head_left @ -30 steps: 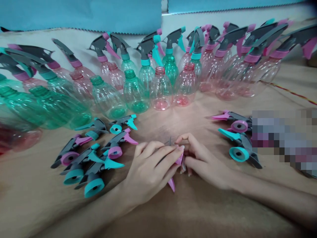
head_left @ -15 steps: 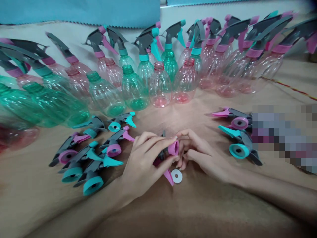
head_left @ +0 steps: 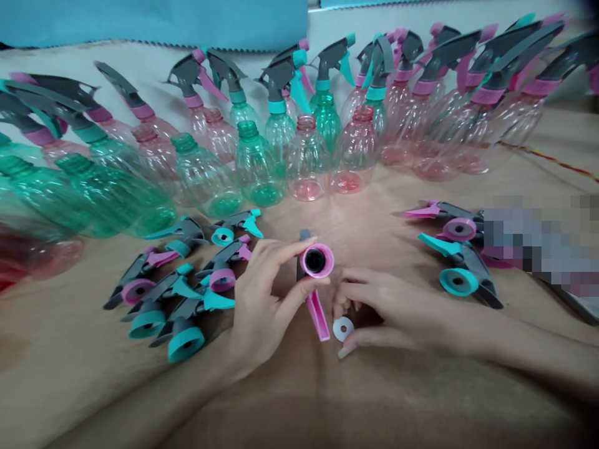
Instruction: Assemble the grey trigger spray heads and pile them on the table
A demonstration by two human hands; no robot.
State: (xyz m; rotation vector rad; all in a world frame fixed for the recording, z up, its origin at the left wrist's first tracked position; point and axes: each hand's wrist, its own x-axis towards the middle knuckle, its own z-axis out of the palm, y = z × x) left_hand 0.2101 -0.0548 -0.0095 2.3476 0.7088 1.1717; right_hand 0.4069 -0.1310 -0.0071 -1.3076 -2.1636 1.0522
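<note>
My left hand (head_left: 264, 299) grips a trigger spray head (head_left: 317, 260) between thumb and fingers. Its pink collar faces me, showing the dark round inside, and the pink trigger hangs downward. Just right of that trigger lies a small white washer (head_left: 337, 330) with a hole in its middle. Around it my right hand (head_left: 374, 305) is spread, thumb below and curled fingers above. Whether a fingertip touches the washer I cannot tell.
Several loose spray heads (head_left: 186, 344) lie left of my hands, and more (head_left: 458, 282) lie to the right. Behind stand rows of clear pink and green bottles (head_left: 306, 162), some topped with spray heads. A pixelated patch (head_left: 538, 243) hides something at right.
My left hand has turned the spray head so its collar opening faces me. My right hand has left the collar and moved down to the washer, its thumb and fingers parting.
</note>
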